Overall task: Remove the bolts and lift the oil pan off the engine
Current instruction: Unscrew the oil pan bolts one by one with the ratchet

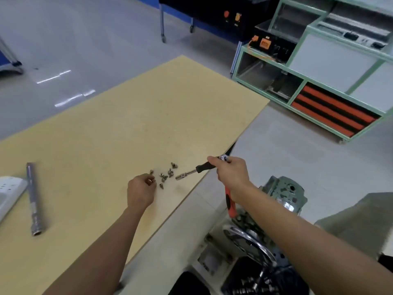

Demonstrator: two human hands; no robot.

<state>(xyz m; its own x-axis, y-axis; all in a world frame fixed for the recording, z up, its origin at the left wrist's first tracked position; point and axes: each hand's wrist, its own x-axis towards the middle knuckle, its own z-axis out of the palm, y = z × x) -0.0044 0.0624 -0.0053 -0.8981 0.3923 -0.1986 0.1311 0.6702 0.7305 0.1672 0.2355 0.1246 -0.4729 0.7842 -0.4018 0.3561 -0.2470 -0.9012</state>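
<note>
Several small bolts (pixel 167 175) lie loose on the yellow wooden table (pixel 106 135) near its right edge. My left hand (pixel 141 191) hovers just left of the pile, and its fingertips pinch one bolt (pixel 153 180). My right hand (pixel 231 173) grips a ratchet wrench (pixel 191 172) at its head. The socket end points left toward the bolts, and the orange handle (pixel 229 201) hangs below my wrist. The engine (pixel 282 196) stands below the table's right edge, partly hidden by my right forearm. I cannot make out the oil pan.
A long grey socket extension bar (pixel 33 199) lies at the table's left, beside a white object (pixel 10 192) at the edge. A green-framed cabinet (pixel 319 81) with orange drawers stands at the back right. A grey floor surrounds the table.
</note>
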